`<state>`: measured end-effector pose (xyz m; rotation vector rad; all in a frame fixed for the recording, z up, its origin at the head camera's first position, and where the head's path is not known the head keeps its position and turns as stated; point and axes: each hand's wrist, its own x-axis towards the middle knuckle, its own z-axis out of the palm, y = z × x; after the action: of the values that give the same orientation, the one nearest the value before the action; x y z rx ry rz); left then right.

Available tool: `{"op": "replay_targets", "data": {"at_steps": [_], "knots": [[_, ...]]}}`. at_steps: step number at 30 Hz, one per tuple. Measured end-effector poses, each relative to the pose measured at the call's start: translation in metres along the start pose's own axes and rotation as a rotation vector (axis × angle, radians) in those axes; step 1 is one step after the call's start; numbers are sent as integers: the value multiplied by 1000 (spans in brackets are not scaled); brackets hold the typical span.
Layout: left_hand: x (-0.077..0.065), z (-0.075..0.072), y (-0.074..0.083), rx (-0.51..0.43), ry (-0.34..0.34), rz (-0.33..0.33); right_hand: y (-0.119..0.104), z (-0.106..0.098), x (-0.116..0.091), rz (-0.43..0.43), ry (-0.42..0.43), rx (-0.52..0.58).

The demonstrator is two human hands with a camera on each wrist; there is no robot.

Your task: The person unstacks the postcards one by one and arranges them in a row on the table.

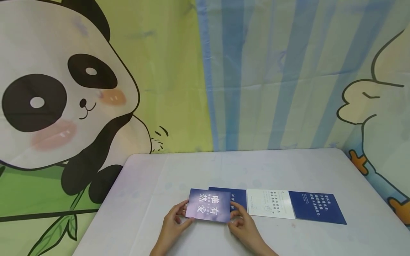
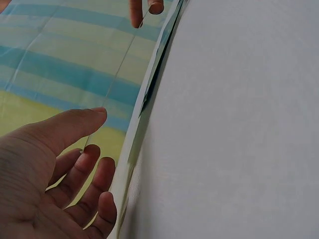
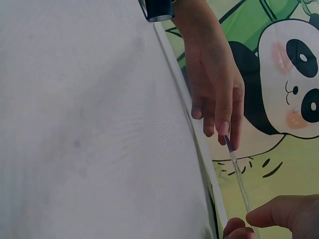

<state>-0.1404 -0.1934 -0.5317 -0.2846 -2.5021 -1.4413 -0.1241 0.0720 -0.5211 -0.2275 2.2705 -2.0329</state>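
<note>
A square purple card (image 1: 208,205) with white characters is held a little above the table. My left hand (image 1: 173,224) pinches its left edge between thumb and fingers. At the opposite edge, my right hand (image 1: 245,227) grips it the same way. Both wrist views show the card only edge-on, as a thin line (image 3: 239,179) between the two hands. Behind and to the right lies a row of panels: a dark blue one (image 1: 238,199) partly covered by the held card, a white one (image 1: 270,203) and another dark blue one (image 1: 317,206). Whether these panels are joined I cannot tell.
The white table (image 1: 179,170) reaches back to a hanging cloth (image 1: 256,106) with blue stripes. A printed panda (image 1: 118,106) is on the left side, and a printed white bird (image 1: 384,135) is on the right. A dark band (image 3: 158,10) sits on the left wrist.
</note>
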Motion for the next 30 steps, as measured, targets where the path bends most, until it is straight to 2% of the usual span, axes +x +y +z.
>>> {"op": "replay_targets", "data": {"at_steps": [11,19,30], "knots": [[4,-11,-7,-23,21,-57,2,14,9,15,-18,71],[0,-15,-14,-64,51,-116,6,22,12,28,-48,103],[5,-32,-19,-19,82,-171,1,38,27,-23,-60,88]]}}
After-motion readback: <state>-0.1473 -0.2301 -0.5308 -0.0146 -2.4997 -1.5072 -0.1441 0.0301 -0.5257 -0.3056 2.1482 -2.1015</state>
